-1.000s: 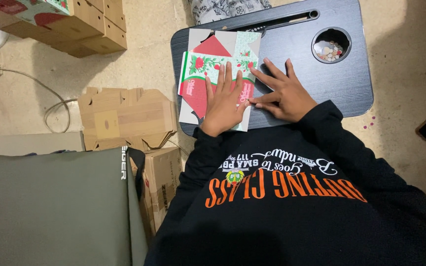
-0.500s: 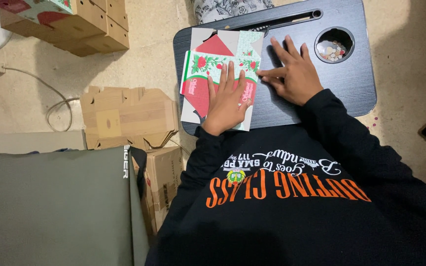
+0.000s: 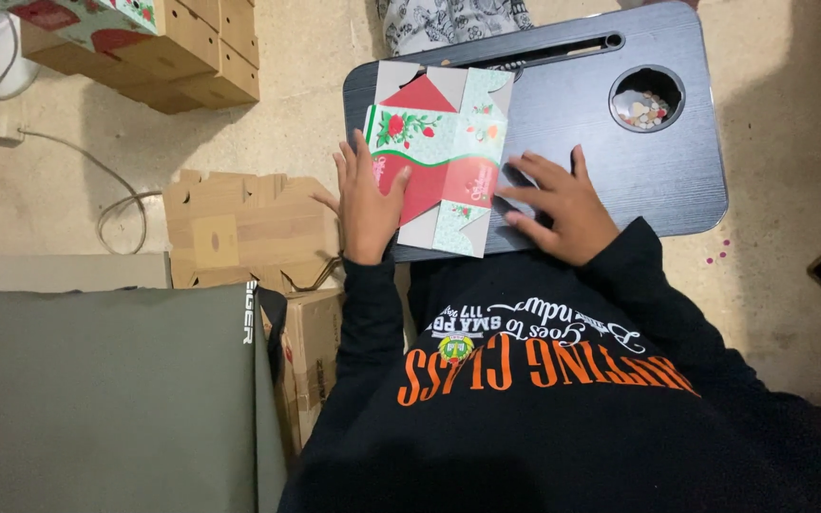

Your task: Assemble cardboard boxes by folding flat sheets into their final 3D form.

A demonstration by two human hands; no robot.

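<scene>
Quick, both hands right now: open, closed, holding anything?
Left hand: open, palm flat on the flattened printed box, holding nothing.
Right hand: open, fingers spread on the black lap desk, beside the box.

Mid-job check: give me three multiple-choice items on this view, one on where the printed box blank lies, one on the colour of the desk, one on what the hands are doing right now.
1. Where does the flat printed carton lie?
A. on the left part of the lap desk
B. on the floor by the power strip
C. on the green surface

2. What colour is the lap desk?
A. white
B. black
C. yellow

3. How are the hands placed?
A. both lifted clear of the desk
B. left hand flat on the carton, right hand on the desk beside it
C. both reaching into the round cup hole

Key: 1 A, the carton covers the desk's left portion. 2 B, its top is black. 3 B, the left palm presses the carton, and the right fingers spread on bare desk.
</scene>
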